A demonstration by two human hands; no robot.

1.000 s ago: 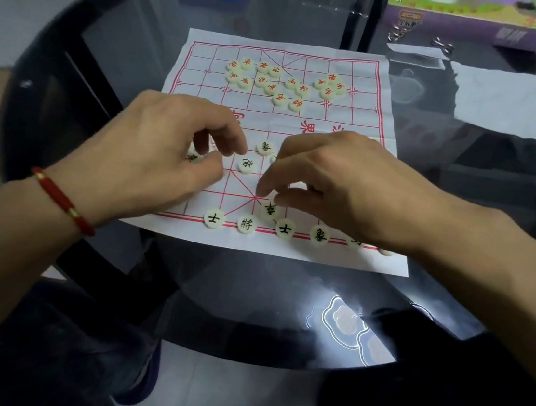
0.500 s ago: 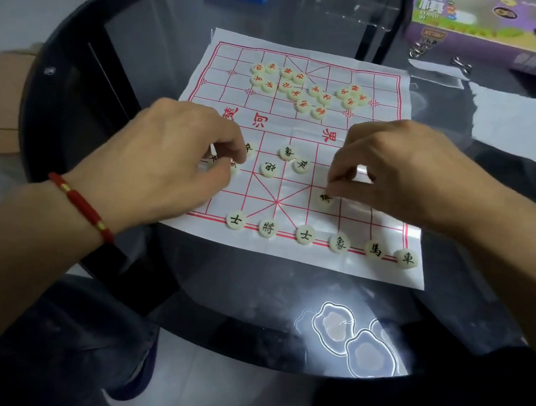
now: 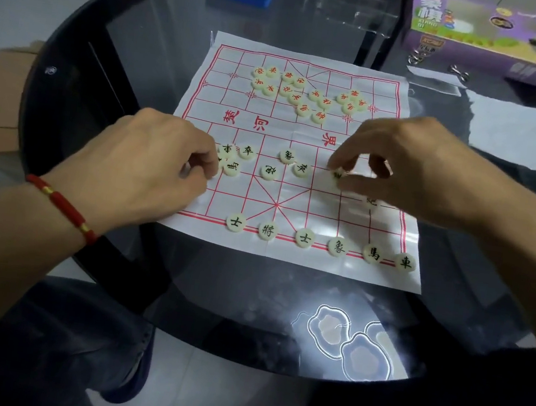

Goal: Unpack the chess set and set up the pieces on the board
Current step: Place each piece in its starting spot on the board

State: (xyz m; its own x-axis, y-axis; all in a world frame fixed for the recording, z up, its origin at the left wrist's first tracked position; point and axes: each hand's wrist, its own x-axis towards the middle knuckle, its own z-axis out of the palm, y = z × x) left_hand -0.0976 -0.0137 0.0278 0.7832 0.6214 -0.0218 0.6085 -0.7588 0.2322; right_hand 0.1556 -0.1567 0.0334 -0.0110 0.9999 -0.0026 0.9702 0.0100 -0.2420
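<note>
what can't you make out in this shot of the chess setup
- Head view: the piece pinched at the right hand fingertips; the fingers cover its character.
- Head view: a piece under the right hand shows only a sliver.
- Head view: whether the left hand holds a piece; its curled fingers hide the tips.
- Head view: red pieces at the far side are too small to read.
- Head view: the purple box is blurred and cut by the top edge.

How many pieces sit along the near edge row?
6: pieces at, running centre to right. Left end bare; none seem hidden.
</note>
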